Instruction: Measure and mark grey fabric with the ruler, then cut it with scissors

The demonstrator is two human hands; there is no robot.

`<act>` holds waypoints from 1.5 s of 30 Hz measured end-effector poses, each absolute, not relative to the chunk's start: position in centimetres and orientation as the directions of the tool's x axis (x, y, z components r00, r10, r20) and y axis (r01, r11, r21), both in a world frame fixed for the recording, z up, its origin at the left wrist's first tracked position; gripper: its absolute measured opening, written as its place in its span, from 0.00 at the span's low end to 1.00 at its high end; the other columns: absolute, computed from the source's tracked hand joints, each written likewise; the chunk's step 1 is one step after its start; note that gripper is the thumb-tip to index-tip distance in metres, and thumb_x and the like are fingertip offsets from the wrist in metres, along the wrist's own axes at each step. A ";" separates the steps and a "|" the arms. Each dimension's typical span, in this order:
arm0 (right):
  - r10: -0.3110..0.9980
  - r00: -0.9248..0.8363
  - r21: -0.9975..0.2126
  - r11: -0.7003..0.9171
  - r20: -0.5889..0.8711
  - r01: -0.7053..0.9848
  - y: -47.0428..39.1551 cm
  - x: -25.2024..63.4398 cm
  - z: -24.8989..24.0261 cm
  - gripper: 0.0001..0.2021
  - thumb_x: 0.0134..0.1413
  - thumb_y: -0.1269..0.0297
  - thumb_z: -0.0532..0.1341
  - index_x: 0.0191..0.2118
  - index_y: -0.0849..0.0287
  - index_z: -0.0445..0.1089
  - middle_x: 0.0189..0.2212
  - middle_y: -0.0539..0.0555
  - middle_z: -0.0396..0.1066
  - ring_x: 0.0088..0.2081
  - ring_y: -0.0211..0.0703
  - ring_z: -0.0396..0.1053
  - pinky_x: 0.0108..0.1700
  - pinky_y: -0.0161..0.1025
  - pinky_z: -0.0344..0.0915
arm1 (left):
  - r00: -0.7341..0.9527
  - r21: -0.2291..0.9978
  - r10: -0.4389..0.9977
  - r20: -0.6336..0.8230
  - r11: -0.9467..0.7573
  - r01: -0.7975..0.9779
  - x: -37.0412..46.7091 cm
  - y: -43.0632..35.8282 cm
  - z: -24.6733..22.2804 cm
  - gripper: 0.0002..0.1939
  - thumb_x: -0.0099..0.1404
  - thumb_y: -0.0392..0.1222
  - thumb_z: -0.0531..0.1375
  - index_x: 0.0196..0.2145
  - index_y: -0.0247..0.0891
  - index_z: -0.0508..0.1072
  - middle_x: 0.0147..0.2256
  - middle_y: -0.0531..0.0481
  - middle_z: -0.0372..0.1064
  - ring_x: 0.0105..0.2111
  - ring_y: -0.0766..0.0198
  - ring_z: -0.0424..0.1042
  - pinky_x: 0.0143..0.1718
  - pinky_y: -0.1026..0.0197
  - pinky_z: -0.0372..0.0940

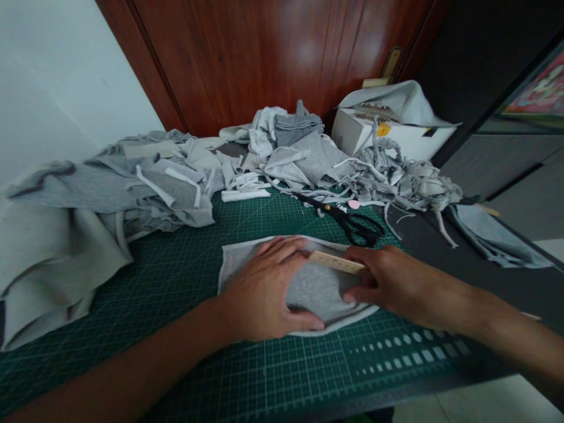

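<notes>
Seemingly, we are at a smoothing-and-measuring step, our left hand (268,288) resting with fingers unclenched on the grey cloth (315,294) at six o'clock, our right hand (392,282) grasping the wooden ruler (337,262) above it, and the next move calls for steady alignment.

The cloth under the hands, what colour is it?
The cloth is grey with a whitish edge, seen best in the head view.

Left grip (267,294): mine, bare, slender-fingered
Right grip (390,276): mine too, likewise bare
Forearms (167,349): bare as far as I see them
Surface detail: perhaps too blurred for me to judge
</notes>
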State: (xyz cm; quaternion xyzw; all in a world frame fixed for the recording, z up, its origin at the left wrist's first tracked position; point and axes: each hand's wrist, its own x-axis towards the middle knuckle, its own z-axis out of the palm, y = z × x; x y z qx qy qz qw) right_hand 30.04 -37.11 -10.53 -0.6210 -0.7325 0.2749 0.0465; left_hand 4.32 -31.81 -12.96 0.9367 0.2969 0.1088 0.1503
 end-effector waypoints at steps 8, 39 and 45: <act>0.932 -0.175 -0.410 0.032 -0.318 0.912 -36.6 30.9 -9.7 0.54 0.47 0.53 0.75 0.74 0.66 0.49 0.35 0.57 0.79 0.33 0.51 0.76 0.34 0.42 0.65 | 0.813 0.247 0.583 0.007 -0.788 0.563 4.4 -30.7 -13.5 0.71 0.46 0.87 0.59 0.73 0.32 0.53 0.76 0.37 0.37 0.76 0.44 0.38 0.75 0.44 0.33; 0.943 0.243 -0.973 0.228 0.227 0.026 -31.0 20.9 -14.6 0.14 0.61 0.53 0.65 0.35 0.53 0.60 0.27 0.46 0.65 0.27 0.37 0.64 0.29 0.37 0.64 | 0.841 0.194 0.536 0.078 -0.835 0.514 4.8 -30.9 -13.8 0.68 0.49 0.76 0.66 0.73 0.31 0.49 0.75 0.33 0.42 0.76 0.43 0.37 0.75 0.42 0.29; 0.990 0.056 -0.991 0.126 0.128 0.039 -31.6 22.4 -14.7 0.18 0.60 0.45 0.65 0.40 0.52 0.59 0.23 0.44 0.68 0.21 0.39 0.65 0.24 0.38 0.62 | 0.837 0.176 0.544 0.066 -0.832 0.526 4.6 -30.9 -14.1 0.71 0.49 0.80 0.63 0.74 0.29 0.47 0.75 0.31 0.42 0.76 0.42 0.36 0.75 0.43 0.29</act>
